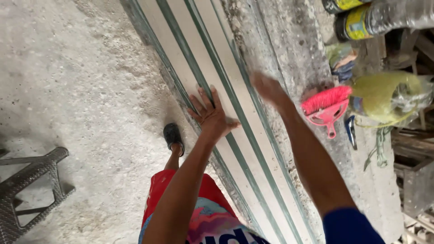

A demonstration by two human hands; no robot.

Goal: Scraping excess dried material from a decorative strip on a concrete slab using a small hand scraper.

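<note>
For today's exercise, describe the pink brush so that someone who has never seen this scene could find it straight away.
Start at the long pale panel with green stripes under the left hand. Move across the grey concrete ledge past the right hand. There lies the brush, the only bright pink thing, bristles up, beside a yellow-green bag.

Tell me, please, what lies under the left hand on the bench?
The left hand lies flat, fingers spread, on long pale panels with green stripes. Whatever part of the panel lies beneath the palm is covered.

Left hand (211, 116) spread flat, fingers splayed; right hand (267, 88) blurred, arm outstretched.
</note>
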